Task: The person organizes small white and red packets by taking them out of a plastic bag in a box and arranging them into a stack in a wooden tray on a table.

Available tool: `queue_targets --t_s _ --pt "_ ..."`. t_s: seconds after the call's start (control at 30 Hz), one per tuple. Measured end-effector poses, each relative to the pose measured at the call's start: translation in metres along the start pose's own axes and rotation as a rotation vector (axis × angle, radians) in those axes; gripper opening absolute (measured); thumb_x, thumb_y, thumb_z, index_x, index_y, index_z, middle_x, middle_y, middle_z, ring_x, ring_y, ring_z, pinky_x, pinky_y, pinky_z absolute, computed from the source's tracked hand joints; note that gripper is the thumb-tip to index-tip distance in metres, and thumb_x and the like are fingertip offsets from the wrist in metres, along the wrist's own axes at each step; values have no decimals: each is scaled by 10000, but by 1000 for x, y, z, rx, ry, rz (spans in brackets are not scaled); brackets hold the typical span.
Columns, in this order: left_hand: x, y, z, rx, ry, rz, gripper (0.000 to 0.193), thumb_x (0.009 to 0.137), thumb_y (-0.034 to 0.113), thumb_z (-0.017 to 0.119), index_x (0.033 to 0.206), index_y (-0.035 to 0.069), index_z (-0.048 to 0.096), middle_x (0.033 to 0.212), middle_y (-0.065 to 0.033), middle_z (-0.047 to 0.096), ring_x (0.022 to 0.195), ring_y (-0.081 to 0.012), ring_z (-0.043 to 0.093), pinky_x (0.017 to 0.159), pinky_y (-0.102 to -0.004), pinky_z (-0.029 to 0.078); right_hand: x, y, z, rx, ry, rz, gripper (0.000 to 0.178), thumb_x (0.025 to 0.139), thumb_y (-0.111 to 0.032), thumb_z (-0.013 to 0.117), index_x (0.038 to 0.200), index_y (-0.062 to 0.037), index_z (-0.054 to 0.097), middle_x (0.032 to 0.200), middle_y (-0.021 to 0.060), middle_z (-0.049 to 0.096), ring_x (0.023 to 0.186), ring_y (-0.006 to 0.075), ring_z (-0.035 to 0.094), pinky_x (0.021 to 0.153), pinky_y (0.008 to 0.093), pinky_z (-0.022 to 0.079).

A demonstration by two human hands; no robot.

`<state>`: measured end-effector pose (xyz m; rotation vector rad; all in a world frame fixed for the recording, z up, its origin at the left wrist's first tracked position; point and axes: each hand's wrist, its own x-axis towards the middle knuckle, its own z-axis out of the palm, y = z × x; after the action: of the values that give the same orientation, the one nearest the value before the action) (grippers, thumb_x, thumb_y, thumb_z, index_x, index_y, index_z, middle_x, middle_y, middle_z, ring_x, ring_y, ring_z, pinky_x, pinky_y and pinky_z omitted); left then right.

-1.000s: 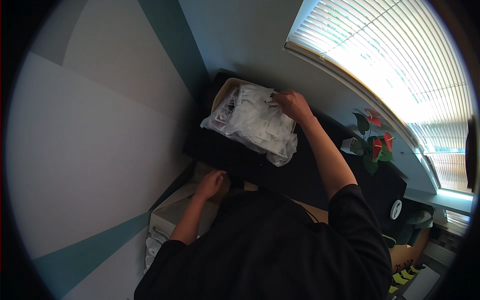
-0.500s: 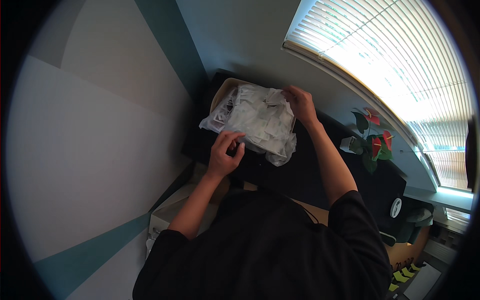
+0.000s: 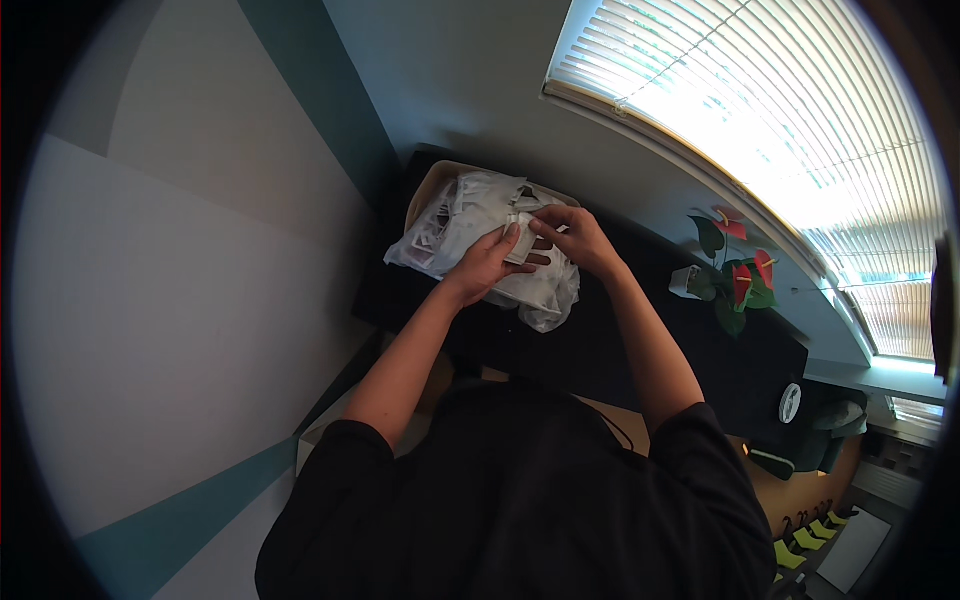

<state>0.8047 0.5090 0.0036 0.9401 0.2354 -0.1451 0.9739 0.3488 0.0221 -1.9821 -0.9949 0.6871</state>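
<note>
A beige bin lined with a clear plastic bag stands on the black table, filled with many small white packets. Above the heap, my two hands meet on one small white packet. My left hand has its thumb on top of the packet and its fingers beneath. My right hand closes its fingertips on the packet's far right side. What lies inside the packet cannot be made out.
On the black table, a potted plant with red flowers stands to the right, and a round white object lies farther along. Walls border the table on the left and at the back. A window with blinds is at the upper right.
My right hand has come left from the bin's right edge, and my left hand has reached forward over the heap. Both hands now grip a white packet between them.
</note>
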Motion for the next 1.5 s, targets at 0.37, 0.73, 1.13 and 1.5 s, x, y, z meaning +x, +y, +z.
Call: queue_targets --t_s 0.37,0.73,1.13,1.5 --pt "-36 -13 -6 -107 42 45 513 1248 406 293 1691 162 376 1362 -128 675 1060 -159 650 912 -329 554 60 45 -10 -471 34 -232 234 991 -246 783 1141 -73 829 1087 149 811 1056 362 774 907 492 613" --pt "-50 -29 -11 -199 39 53 517 1246 383 285 1708 156 325 1349 -139 652 1064 -188 650 931 -350 542 99 52 17 -737 -77 -66 407 1038 -494 694 1159 -138 850 1112 172 820 1093 393 783 971 517 616" --pt "-54 -30 -10 -217 60 62 488 1249 377 275 1683 171 360 1322 -134 660 1055 -181 649 927 -344 545 108 68 25 -804 -99 -31 267 986 -359 739 1129 -168 860 1078 156 820 1031 391 787 925 501 627" --pt "-59 -34 -11 -229 72 65 487 1250 355 262 1685 158 359 1328 -143 653 1069 -200 650 940 -363 535 104 65 26 -829 -78 -124 215 932 -307 770 1011 -125 855 1002 176 813 992 386 803 875 511 650"
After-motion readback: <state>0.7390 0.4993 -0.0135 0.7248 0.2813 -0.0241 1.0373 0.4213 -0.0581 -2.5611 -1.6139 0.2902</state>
